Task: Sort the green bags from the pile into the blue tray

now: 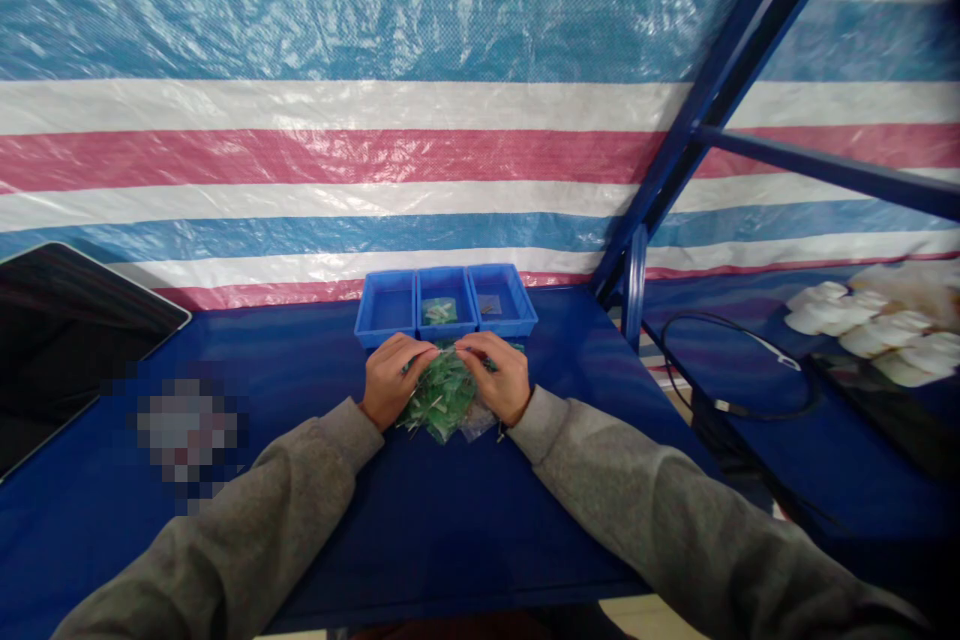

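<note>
Far left, a dark screen (75, 340) leans at an angle; beside it on the blue surface (300, 345), a blurred patch, contents not readable. Next the left hand (390, 378), grey sleeve behind it, coming in from the near left. Its grip: thumb and forefinger pressed together, tips pointing right and slightly away from the body. Whatever sits in that pinch is too small to make out. Between and below the two hands, the heap of green packets (441, 398), small pale pieces showing in it; it lies directly under the fingertips and spills to the near side of them. No single long axis to the heap; pale bits point several ways. A clear packet (478, 420) lies at its near right edge, the right hand being the nearer one. Just beyond the fingertips, three blue bins (445, 332) in a row running side to side; the middle one, holding a green packet (438, 311), is straight past the fingertips. The right bin holds a small clear packet (489, 304). Right hand (504, 380) mirrors the left: grip pressed into a pinch, tips facing left, near the other's, the held bit unclear. Further right, a looped black cable (739, 413), then white bundles (885, 330), well apart.
</note>
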Tool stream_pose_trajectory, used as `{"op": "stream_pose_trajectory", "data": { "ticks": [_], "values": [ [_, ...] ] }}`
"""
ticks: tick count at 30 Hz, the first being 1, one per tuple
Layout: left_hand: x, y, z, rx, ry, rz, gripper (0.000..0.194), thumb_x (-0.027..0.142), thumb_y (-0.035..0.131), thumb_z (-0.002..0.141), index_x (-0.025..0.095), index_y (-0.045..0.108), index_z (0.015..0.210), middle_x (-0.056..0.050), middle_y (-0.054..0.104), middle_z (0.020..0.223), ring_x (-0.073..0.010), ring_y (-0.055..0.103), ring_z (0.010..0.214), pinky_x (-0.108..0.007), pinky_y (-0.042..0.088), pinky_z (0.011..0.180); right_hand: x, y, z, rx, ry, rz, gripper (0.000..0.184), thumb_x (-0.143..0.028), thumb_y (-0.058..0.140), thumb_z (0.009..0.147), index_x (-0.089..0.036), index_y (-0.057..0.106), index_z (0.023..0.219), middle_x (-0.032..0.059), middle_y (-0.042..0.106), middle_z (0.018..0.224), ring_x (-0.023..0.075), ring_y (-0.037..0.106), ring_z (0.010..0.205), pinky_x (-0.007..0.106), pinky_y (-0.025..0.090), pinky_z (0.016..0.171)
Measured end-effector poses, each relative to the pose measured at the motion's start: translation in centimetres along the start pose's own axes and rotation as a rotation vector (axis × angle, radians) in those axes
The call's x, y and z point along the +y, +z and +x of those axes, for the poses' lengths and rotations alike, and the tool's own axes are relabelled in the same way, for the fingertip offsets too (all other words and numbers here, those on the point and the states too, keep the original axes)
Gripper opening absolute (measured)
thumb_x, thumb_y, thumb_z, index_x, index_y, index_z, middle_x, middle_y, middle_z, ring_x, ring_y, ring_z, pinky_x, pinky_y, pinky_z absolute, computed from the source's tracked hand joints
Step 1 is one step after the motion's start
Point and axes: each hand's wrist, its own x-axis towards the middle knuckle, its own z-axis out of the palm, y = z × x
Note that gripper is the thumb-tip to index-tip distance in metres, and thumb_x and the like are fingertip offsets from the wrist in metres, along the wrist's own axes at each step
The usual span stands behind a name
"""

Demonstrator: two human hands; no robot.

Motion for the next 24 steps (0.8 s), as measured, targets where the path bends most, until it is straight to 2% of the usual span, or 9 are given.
{"op": "stream_pose_trajectory", "data": {
  "ticks": [5,16,24],
  "values": [
    [-0.10,0.05,-0.14,-0.031,0.034,-0.036,0.006,0.019,0.059,0.082,0.017,0.064,0.083,-0.003,0.067,0.078,-0.0134,0.058,0.071,-0.028,0.048,0.071,-0.18,0.00,0.13,0.004,-0.001,-0.014,0.015,-0.020,0.050,0.087,-0.019,0.064,0.090,0.0048,0.066,0.084,0.0149,0.062,0.079,0.028,0.050,0.074],
    [0.01,0.10,-0.16,-0.014,0.065,-0.062,0.009,0.017,0.062,0.079,0.017,0.066,0.088,-0.003,0.069,0.081,-0.0131,0.060,0.072,-0.028,0.049,0.070,-0.05,0.01,-0.01,-0.003,0.020,-0.065,0.016,-0.022,0.049,0.088,-0.019,0.065,0.090,0.0036,0.067,0.082,0.0145,0.062,0.075,0.027,0.050,0.072],
    [-0.12,0.08,-0.14,0.005,0.017,-0.027,0.009,0.018,0.057,0.083,0.017,0.065,0.087,-0.003,0.068,0.079,-0.0136,0.059,0.073,-0.028,0.048,0.071,-0.11,-0.12,0.08,-0.048,-0.001,-0.039,0.017,-0.023,0.051,0.087,-0.020,0.066,0.093,0.0041,0.068,0.086,0.0148,0.063,0.079,0.027,0.050,0.075]
  ]
}}
